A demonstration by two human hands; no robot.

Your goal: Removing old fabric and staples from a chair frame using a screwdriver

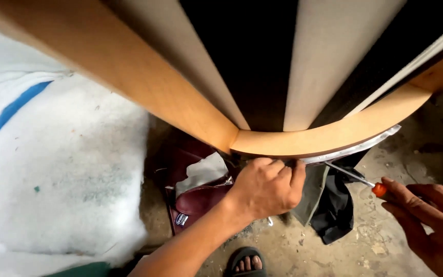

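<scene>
Our right hand [434, 220] grips the screwdriver [357, 179] at lower right, its shaft running up-left, tip under the curved wooden rail [329, 136]. Our left hand [265, 187] pinches the fabric edge [357, 149] mid-frame. White batting [62, 169] lies left on the dusty concrete floor [365, 241].

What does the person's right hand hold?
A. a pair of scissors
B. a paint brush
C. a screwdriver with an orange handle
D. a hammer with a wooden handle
C: the right hand grips a screwdriver with an orange handle, its metal shaft pointing toward the curved wooden frame.
</scene>
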